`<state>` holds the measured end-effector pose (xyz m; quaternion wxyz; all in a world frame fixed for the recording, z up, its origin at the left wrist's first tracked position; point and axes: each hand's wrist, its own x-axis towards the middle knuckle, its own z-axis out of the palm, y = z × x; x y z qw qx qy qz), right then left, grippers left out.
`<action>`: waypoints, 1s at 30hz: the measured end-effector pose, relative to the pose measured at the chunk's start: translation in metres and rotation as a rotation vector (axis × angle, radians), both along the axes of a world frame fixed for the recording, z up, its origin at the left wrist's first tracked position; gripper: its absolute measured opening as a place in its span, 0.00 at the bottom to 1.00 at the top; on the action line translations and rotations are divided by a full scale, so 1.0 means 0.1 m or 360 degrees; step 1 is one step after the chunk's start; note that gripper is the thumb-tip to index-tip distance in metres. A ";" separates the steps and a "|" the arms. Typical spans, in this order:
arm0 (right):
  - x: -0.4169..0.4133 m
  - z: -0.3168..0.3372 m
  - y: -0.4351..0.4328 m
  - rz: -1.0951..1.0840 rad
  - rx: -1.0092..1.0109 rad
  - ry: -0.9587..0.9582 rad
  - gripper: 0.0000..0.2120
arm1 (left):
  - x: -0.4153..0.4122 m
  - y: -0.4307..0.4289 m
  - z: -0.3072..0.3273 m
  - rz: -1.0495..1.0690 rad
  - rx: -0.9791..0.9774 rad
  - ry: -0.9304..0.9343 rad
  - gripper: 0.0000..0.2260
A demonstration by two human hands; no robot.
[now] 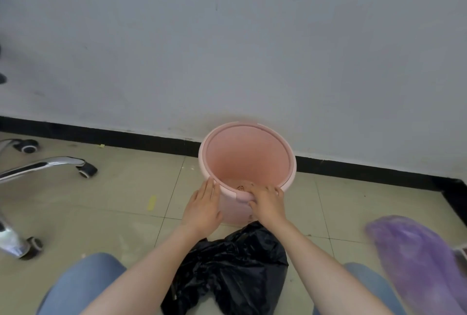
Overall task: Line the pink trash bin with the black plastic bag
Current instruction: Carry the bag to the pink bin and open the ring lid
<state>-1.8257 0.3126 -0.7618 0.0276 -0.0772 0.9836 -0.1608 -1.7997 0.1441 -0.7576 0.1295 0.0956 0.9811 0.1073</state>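
Upright, unlined pink trash bin against the wall; crumpled black plastic bag on floor just before it.

Both your bare forearms reach up from the bottom of the frame toward its centre. Your left hand lies flat, fingers straight and together. Your right hand, just right of it, has fingers curled in a grip.
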 end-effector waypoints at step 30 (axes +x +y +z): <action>-0.42 1.15 0.07 0.0504 -0.0383 -0.0170 0.18 | -0.05 0.04 0.13 0.0011 -0.0095 -0.0120 0.32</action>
